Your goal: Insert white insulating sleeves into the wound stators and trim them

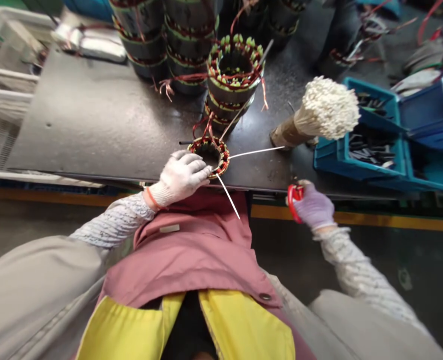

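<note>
A small stator ring (221,152) with red-brown copper windings lies at the front edge of the dark table (93,120). My left hand (181,175), in a white knit glove, rests on its near rim with fingers curled over it. Two white cable ties (257,150) stick out of the ring, one to the right, one toward me. My right hand (313,205), in a pale purple glove, hovers off the table's front edge, closed on red-handled cutters (293,199).
Stacks of wound stators (234,70) stand at the back centre. A bundle of white ties (328,107) leans on blue bins (360,160) of dark parts at right. White crates (3,75) sit at left. Another person's legs (337,35) are beyond the table.
</note>
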Available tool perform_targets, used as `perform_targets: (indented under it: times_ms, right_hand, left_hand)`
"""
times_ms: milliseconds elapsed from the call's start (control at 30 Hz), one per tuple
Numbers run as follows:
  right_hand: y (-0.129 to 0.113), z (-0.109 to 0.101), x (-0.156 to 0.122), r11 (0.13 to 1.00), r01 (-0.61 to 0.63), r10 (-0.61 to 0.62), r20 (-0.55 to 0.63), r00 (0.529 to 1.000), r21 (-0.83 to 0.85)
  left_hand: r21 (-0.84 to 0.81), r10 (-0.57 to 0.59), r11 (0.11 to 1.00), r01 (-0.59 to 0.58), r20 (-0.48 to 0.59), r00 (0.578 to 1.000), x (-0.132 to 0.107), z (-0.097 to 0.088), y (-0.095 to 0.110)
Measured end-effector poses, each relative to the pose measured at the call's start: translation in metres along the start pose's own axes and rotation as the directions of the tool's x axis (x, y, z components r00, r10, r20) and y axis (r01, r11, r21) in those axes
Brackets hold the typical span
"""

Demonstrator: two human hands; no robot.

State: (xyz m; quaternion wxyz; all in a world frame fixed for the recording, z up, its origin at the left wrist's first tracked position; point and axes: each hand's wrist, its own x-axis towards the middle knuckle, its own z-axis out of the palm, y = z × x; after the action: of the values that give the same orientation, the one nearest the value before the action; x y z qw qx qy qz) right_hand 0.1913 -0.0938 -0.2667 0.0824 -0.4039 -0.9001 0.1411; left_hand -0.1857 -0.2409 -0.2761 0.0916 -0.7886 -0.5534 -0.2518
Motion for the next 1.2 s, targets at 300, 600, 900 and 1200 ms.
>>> perform_targets:
  times_ms: [300, 600, 900, 1200]
  right_hand:
    - [-0.14, 0.044, 0.011, 0.951, 0.054, -0.072, -0.047, 0.996, -0.304]
    - [-0.14, 0.042, 0.028, 0.978, 0.071, -0.06, 0.058, 0.996, -0.197]
    - [-0.131, 0.035, 0.037, 0.994, -0.113, 0.113, -0.011, 0.994, 0.012]
    - [-0.146, 0.028, 0.038, 0.971, -0.221, 0.231, 0.101, 0.968, -0.095]
  left_hand:
    - [0.02, -0.042, 0.999, 0.042, 0.012, 0.999, 0.001, 0.001, 0.001]
    - [0.008, 0.028, 1.0, -0.027, -0.093, 0.995, -0.001, 0.002, -0.005]
    - [-0.036, 0.065, 0.997, -0.067, -0.052, 0.997, 0.002, -0.007, -0.012]
    - [-0.02, 0.118, 0.992, -0.121, -0.112, 0.987, 0.004, -0.008, -0.012]
